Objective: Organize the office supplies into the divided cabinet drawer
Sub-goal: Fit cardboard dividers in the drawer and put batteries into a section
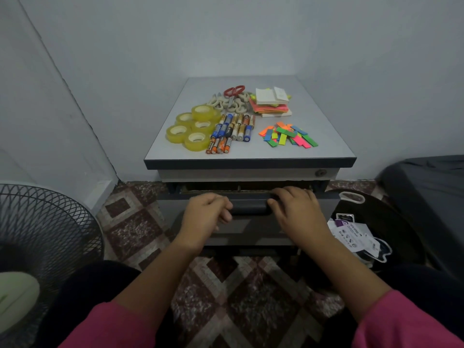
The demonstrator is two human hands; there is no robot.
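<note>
Opening drawer [248, 190], barely ajar | left hand [204, 214], right hand [296, 209]: fingers curled on handle [249, 205] | tape [193, 126], batteries [229, 133], scissors [233, 92], notes [271, 102], tabs [287, 135] beyond fingers on cabinet top [326, 136] | nothing sorted yet

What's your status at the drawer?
Left hand and right hand grip the dark grey drawer handle. Drawer barely open. Supplies on cabinet top. Nothing blocking.
</note>
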